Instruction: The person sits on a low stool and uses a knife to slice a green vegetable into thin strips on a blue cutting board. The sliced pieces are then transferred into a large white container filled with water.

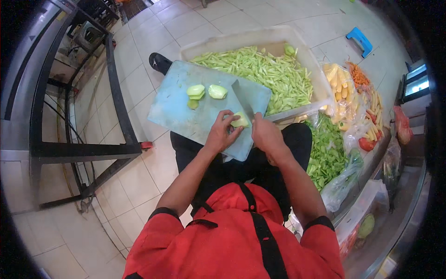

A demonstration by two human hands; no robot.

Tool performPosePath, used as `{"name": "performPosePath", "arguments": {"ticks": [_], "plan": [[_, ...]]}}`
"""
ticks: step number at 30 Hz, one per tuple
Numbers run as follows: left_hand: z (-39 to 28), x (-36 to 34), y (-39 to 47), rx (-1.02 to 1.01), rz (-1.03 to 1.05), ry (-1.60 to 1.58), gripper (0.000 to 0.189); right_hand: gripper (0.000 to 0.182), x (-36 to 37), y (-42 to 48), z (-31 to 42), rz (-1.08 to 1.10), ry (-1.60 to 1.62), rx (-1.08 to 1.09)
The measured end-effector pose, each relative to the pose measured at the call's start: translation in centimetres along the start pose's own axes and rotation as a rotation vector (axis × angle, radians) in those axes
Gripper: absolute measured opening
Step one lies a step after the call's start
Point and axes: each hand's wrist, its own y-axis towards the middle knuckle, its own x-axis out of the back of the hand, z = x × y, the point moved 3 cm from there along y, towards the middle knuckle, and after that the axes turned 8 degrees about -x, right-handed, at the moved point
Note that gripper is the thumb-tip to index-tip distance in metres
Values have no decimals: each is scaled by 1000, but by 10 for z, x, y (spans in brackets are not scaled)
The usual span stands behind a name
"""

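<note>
A pale blue cutting board [174, 101] rests across my lap and against the rim of a white plastic tub [237, 37]. My left hand [223, 129] grips a peeled pale green vegetable piece [240, 120] on the board, fingertips on its left side. In my right hand [266, 134] is a broad-bladed kitchen knife [243, 97], its blade just right of that piece. I cannot tell whether the edge touches it. Farther left on the board lie a few green slices [195, 91] and another peeled green chunk [217, 91].
Cut green sticks [258, 69] fill much of the tub. To the right are bagged yellow vegetables [338, 83], orange shreds [359, 75] and leafy greens [325, 150]. A blue plastic stool [360, 41] stands on the tiles. A black metal frame [120, 87] rises at left.
</note>
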Motion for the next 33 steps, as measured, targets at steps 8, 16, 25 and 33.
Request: {"name": "performPosePath", "arguments": {"ticks": [8, 16, 25, 33], "plan": [[0, -2, 2, -20, 12, -22, 40, 22, -40, -8, -6, 53, 4, -75], [6, 2, -1, 44, 44, -39, 41, 25, 1, -1, 10, 125, -10, -32], [10, -2, 1, -49, 7, -23, 39, 27, -30, 8, 0, 127, 39, -73], [14, 2, 1, -39, 9, -46, 37, 26, -27, -2, 13, 90, -19, -79]]}}
